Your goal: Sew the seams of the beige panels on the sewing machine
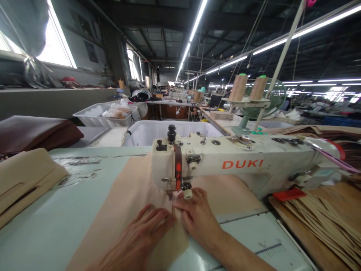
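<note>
The left hand (143, 233) lies flat, its fingers a little apart and closed on nothing, pressing down the beige sheet (129, 188). The right hand (199, 214) has its fingers bunched at the sheet's inner edge; I cannot tell whether they pinch it or only press. The sheet lies under both sets of fingers and runs beyond them beneath the sewing machine (208, 162).

Just ahead of the fingertips is the needle area (170, 195), and that is the chief danger: should the right fingers ride forward with the material, they could be caught. If the two hands push unevenly, the sheet could swing and the line could wander. Small ripples ahead of the left fingers could be trapped as a pleat if not smoothed.

Around the fingers, the desk (84, 192) is bare and worn, so a drooping corner could perhaps snag on its damaged patches. Farther to the fingers' left, folded panels (28, 184) could catch a sheet sliding outward. To their right lie loose strips (318, 222). Beyond, past the machine, stand thread cones (238, 87); a snag in their thread could upset the stitching.
</note>
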Demonstrator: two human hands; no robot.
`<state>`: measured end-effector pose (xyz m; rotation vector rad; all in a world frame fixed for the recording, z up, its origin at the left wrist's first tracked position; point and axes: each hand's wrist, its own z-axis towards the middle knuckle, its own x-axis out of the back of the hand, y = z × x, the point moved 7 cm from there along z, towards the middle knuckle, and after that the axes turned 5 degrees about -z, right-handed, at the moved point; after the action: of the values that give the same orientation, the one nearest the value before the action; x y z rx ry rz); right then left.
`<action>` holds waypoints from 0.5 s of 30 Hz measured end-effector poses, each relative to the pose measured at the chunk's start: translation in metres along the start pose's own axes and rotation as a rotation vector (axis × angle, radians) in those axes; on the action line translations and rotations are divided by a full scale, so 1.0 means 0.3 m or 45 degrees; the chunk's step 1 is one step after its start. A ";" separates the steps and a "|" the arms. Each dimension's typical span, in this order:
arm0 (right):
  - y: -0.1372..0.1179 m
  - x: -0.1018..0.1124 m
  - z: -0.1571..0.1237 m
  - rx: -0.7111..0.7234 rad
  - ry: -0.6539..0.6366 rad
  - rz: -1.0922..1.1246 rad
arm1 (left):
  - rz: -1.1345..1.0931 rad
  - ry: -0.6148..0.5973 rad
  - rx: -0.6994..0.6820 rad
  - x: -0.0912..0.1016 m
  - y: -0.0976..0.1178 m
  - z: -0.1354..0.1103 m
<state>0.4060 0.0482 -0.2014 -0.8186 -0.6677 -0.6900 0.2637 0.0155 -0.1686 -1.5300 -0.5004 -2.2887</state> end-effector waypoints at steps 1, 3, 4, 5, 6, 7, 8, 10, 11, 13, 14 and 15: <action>-0.002 0.005 0.001 -0.007 -0.001 0.013 | -0.039 -0.039 0.024 -0.012 -0.016 0.004; -0.005 0.017 0.002 -0.016 0.006 0.030 | -0.114 -0.132 0.091 -0.037 -0.046 0.008; -0.007 0.021 0.002 -0.019 0.010 0.034 | -0.142 -0.172 0.132 -0.049 -0.060 0.008; -0.008 0.025 0.001 -0.018 0.016 0.039 | -0.159 -0.202 0.168 -0.060 -0.070 0.006; -0.009 0.028 -0.001 -0.017 0.025 0.046 | -0.166 -0.219 0.197 -0.067 -0.076 0.003; -0.010 0.030 -0.003 -0.014 0.033 0.056 | -0.167 -0.225 0.210 -0.072 -0.076 0.001; -0.011 0.029 -0.005 -0.012 0.032 0.066 | -0.165 -0.214 0.212 -0.073 -0.072 -0.002; -0.011 0.023 -0.010 -0.009 0.017 0.086 | -0.172 -0.165 0.188 -0.067 -0.055 -0.004; -0.012 0.019 -0.012 -0.010 0.008 0.090 | -0.178 -0.142 0.170 -0.063 -0.047 -0.004; -0.011 0.013 -0.014 -0.017 -0.002 0.086 | -0.175 -0.099 0.154 -0.056 -0.039 -0.005; -0.009 0.010 -0.013 -0.027 -0.005 0.076 | -0.165 -0.088 0.154 -0.054 -0.040 -0.006; -0.006 0.008 -0.013 -0.041 -0.009 0.063 | -0.152 -0.079 0.147 -0.053 -0.043 -0.006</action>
<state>0.4068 0.0434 -0.2008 -0.8649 -0.6423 -0.6547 0.2618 0.0272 -0.1852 -1.5572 -0.7456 -2.2611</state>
